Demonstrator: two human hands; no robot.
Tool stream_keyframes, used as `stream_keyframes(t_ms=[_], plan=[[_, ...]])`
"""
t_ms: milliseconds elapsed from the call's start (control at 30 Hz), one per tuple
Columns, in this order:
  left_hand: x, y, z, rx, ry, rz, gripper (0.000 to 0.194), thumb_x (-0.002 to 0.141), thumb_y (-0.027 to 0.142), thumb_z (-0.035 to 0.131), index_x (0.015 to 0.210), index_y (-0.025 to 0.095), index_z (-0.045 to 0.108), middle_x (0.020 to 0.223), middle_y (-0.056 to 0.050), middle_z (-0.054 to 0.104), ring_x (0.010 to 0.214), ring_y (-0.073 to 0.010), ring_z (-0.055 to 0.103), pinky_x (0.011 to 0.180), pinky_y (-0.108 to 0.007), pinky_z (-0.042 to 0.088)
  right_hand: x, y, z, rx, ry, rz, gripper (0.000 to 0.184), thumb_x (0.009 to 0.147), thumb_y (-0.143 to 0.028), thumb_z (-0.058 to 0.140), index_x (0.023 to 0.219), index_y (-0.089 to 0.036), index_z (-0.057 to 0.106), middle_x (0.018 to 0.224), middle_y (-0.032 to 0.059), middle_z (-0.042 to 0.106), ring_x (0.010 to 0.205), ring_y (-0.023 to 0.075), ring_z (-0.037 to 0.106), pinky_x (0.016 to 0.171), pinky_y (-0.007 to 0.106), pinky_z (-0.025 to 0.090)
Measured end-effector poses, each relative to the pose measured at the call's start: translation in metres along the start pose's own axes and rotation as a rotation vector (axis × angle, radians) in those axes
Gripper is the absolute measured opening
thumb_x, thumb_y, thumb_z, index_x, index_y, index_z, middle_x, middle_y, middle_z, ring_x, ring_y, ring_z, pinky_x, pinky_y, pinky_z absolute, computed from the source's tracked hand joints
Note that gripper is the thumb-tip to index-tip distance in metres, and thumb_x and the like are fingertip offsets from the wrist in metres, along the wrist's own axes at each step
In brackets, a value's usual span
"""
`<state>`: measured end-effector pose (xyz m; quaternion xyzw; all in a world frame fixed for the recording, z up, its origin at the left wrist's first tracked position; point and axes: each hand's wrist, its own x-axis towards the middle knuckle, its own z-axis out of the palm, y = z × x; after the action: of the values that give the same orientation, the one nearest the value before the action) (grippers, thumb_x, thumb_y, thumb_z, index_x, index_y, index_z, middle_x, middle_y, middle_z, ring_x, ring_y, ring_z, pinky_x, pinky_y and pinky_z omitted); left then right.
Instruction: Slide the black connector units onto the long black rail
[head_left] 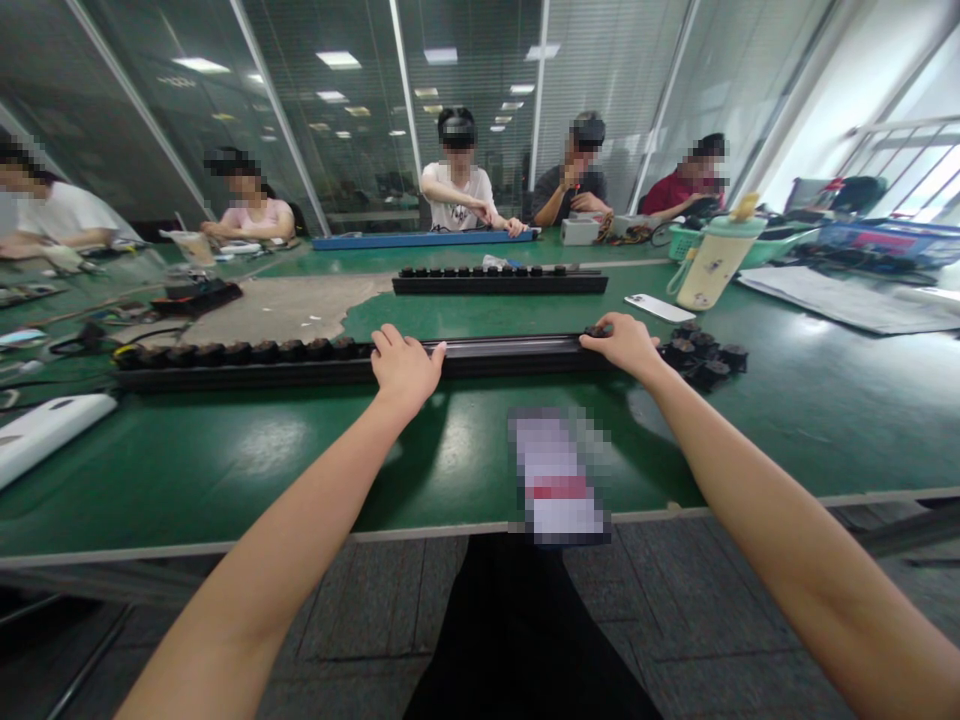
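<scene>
A long black rail (510, 355) lies across the green table (225, 470) in front of me, its left half filled with a row of round black sockets (240, 352). My left hand (405, 365) grips the rail near its middle, fingers curled over the top edge. My right hand (624, 343) holds the rail's right end, fingers closed on it. Just right of that hand sits a small heap of loose black sockets (705, 355).
A second black rail (499, 282) lies further back, a blue one (424, 240) beyond it. A phone (660, 307), a cream bottle (716, 262) and a white casing (45, 432) are on the table. Several people sit along the far and left sides.
</scene>
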<state>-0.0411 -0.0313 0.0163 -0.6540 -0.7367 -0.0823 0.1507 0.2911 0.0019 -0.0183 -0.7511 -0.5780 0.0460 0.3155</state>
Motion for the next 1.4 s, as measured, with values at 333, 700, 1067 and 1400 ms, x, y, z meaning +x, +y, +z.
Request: stream_keyframes(t_ms=[333,700,1067,1400], plan=[[-0.0001,0.0003,-0.0001,0.016,-0.001,-0.003,0.071,0.109,0.054,0.034,0.138,-0.001,0.067,0.152,-0.032,0.048,0.139,-0.0419,0.046,0.108,-0.044,0.048,0.0000,-0.0012,-0.0018,-0.003,-0.015,0.009,0.030,0.077,-0.048,0.072,0.093,-0.023,0.068,0.112,0.0118,0.075,0.116,0.0390,0.063,0.106,0.067,0.039],[0.0012,0.0000,0.0015,0.004,-0.001,-0.006,0.072,0.109,0.054,0.034,0.140,-0.003,0.065,0.153,-0.033,0.046,0.142,-0.0428,0.044,0.112,-0.045,0.046,0.0010,-0.0010,-0.0025,-0.021,-0.013,0.009,0.030,0.077,-0.047,0.072,0.095,-0.023,0.069,0.111,0.0120,0.075,0.114,0.0382,0.065,0.105,0.066,0.041],[0.0025,-0.0008,0.0029,0.003,-0.004,0.001,0.073,0.109,0.054,0.032,0.139,-0.002,0.066,0.153,-0.033,0.046,0.142,-0.0431,0.044,0.112,-0.046,0.047,0.0046,0.0041,-0.0073,-0.001,-0.017,0.060,0.033,0.073,-0.048,0.074,0.095,-0.023,0.070,0.113,0.0127,0.075,0.119,0.0402,0.062,0.110,0.075,0.032],[0.0011,-0.0003,0.0012,-0.007,-0.008,0.001,0.073,0.109,0.054,0.033,0.140,-0.005,0.065,0.153,-0.035,0.045,0.142,-0.0444,0.044,0.112,-0.046,0.046,0.0034,0.0037,-0.0065,0.009,-0.016,0.046,0.032,0.076,-0.047,0.074,0.095,-0.022,0.069,0.115,0.0120,0.075,0.119,0.0393,0.063,0.111,0.076,0.031]])
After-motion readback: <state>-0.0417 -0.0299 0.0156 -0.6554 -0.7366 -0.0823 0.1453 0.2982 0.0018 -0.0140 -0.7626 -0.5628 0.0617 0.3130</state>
